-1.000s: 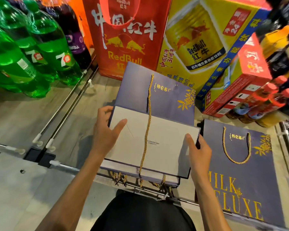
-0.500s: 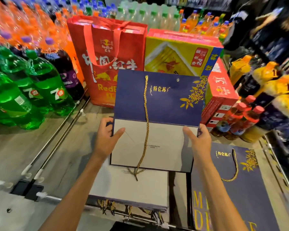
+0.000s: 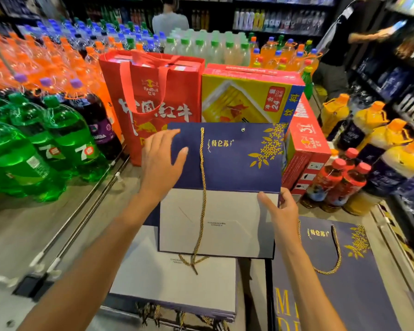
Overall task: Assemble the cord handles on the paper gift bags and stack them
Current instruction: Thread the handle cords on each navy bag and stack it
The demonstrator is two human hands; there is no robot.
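I am holding the navy gift bag (image 3: 234,163) up off the display platform (image 3: 69,225), above the stack of flat bags (image 3: 172,287) lying at its near edge. My right hand (image 3: 280,211) is pinching the bag's right edge at the fold, thumb on the front and fingers curled behind. My left hand (image 3: 160,161) is spread wide, fingers straight, over the bag's top left corner; I cannot tell whether it is pressing on the paper. The gold cord (image 3: 203,187) is hanging from the left hole at the top rim, running straight down the face with its frayed end dangling onto the stack. The right eyelet (image 3: 243,129) is standing empty, so I am judging the handle half done. To do this well I am planning to keep the right hand's pinch firm so the bag is not swinging, catch the cord's tip with the left, twist it tight and feed it through the eyelet from the front, then knot it behind. For loop length I am matching the finished bag (image 3: 359,295) lying at the near right corner
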